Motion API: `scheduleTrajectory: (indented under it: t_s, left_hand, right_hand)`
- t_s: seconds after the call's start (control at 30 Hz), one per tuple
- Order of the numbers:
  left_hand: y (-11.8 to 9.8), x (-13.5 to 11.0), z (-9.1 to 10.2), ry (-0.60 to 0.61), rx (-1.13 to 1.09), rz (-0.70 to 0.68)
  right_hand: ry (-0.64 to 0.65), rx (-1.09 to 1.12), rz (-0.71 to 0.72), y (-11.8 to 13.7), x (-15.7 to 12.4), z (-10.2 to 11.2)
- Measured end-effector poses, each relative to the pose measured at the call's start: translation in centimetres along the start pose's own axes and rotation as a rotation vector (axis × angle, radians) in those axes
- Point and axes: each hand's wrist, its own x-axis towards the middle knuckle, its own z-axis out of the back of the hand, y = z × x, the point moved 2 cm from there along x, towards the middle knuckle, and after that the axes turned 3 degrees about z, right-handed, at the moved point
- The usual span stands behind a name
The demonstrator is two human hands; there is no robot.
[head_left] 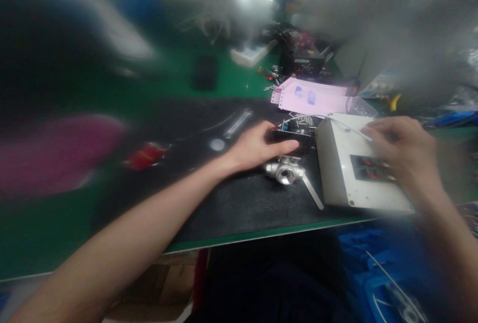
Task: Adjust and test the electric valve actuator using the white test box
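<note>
My left hand is wrapped round the near left side of an open black box with small electrical parts inside; its thumb lies along the front and the other fingers are mostly hidden. Just in front of the box sits a silver metal ball valve with a flat lever handle pointing toward the table edge. A thin grey cable runs from the box over a white control box with a dark switch panel. Its end meets the closed fingers of my right hand, slightly blurred, above the control box.
Pink printed sheets and a clear tray lie behind the work. Loose metal pins are by the black box. On the black mat is a red packet. A blue bin stands below the table edge.
</note>
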Motion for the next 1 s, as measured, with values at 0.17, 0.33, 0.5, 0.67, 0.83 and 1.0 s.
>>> scheduleTrajectory:
  t_s: [0.17, 0.33, 0.5, 0.67, 0.83, 1.0]
  left_hand:
    - [0.0, 0.1, 0.0, 0.009, -0.004, -0.01]
    - [0.0, 0.1, 0.0, 0.008, 0.004, -0.006]
    - [0.3, 0.2, 0.4, 0.052, -0.043, -0.056]
    - [-0.6, -0.2, 1.3, 0.229, -0.127, -0.181]
    - [-2.9, -1.6, 2.4, 0.393, -0.019, -0.257]
    - [-4.6, -3.2, 3.3, 0.432, 0.15, -0.318]
  right_hand:
    - [0.011, -0.007, -0.003, 0.1, 0.0, 0.0]
    - [0.027, -0.016, -0.016, 0.6, -0.1, 0.2]
    - [0.049, -0.044, -0.041, 0.8, 0.0, 0.4]
    - [0.086, -0.058, -0.039, 0.4, 0.1, 0.1]
    - [0.095, -0.023, -0.004, -0.1, 0.2, -0.5]
    - [0.084, 0.08, -0.021, -0.3, 0.0, -1.0]
